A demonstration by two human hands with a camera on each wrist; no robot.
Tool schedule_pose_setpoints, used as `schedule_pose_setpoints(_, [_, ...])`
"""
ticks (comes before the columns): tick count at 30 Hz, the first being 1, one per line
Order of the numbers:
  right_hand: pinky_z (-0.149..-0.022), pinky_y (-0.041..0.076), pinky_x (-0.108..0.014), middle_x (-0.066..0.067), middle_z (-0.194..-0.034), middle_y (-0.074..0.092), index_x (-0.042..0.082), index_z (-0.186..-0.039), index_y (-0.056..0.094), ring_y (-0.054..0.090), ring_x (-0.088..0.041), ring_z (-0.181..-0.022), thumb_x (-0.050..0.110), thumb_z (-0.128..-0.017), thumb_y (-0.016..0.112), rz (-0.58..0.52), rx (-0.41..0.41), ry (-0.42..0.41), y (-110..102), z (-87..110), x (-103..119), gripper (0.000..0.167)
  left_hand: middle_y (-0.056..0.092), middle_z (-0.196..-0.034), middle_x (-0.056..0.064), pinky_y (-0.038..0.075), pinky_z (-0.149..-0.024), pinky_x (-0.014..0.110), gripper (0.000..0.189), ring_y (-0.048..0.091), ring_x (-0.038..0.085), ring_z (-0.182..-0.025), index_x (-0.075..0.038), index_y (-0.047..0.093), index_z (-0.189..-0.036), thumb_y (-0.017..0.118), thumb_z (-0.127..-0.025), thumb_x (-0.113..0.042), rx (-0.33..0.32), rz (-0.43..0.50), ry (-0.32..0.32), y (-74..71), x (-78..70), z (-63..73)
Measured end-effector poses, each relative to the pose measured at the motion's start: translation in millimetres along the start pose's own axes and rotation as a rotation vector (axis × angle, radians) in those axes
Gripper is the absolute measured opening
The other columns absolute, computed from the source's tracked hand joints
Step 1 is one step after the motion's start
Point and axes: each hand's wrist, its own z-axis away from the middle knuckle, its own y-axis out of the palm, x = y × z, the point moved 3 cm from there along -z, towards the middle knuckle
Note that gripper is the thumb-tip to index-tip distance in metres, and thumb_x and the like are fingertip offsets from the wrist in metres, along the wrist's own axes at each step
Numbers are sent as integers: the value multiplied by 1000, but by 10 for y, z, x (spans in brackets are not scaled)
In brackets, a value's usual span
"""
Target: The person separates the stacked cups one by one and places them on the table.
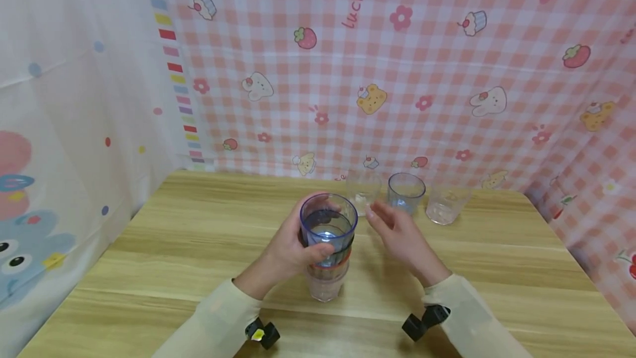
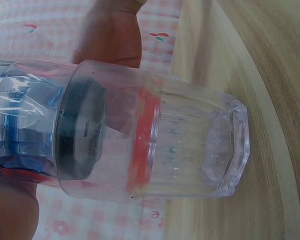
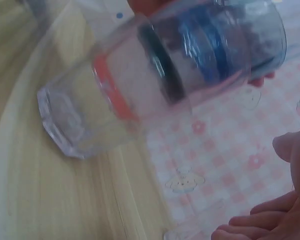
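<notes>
My left hand [image 1: 293, 242] grips the upper part of a stack of nested plastic cups [image 1: 340, 243], thumb across the near side and fingers behind. The top cup is blue-tinted and clear cups show lower down; a dark band and a red band show through the walls. In the left wrist view the clear bottom cup [image 2: 190, 145] appears close over the wood. To the right of the stack, my right hand [image 1: 402, 236] holds nothing, its fingers extended. Its fingertips overlap the edge of a clear cup [image 1: 364, 189] in the head view.
Along the back of the wooden table [image 1: 199, 225] a blue-tinted cup [image 1: 406, 189] and another clear cup [image 1: 445, 209] stand beside the first clear one. Behind them hangs a pink checked cloth [image 1: 278, 104]; a white patterned cloth [image 1: 74, 109] hangs at the left.
</notes>
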Motion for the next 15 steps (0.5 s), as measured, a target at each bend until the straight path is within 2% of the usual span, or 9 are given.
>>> schedule_pose_setpoints(7, [-126,40,-55,-23,-165,49,-7,-162,39,49,-39,-153,35,-116,51,-65,-43,-60,0,162,84,63,54,-151,29,54,-110,26,108,60,40,-134,-1,35,-157,80,-88,-69,1,-17,-12,-5,2,7])
schedule_pose_setpoints(15, [-122,44,-51,-18,-164,53,-1,-162,44,53,-35,-150,31,-116,54,-82,-86,-100,-55,317,132,57,54,-153,28,53,-111,26,108,59,44,-136,-3,34,-158,80,-88,-70,7,-25,-21,-11,1,9])
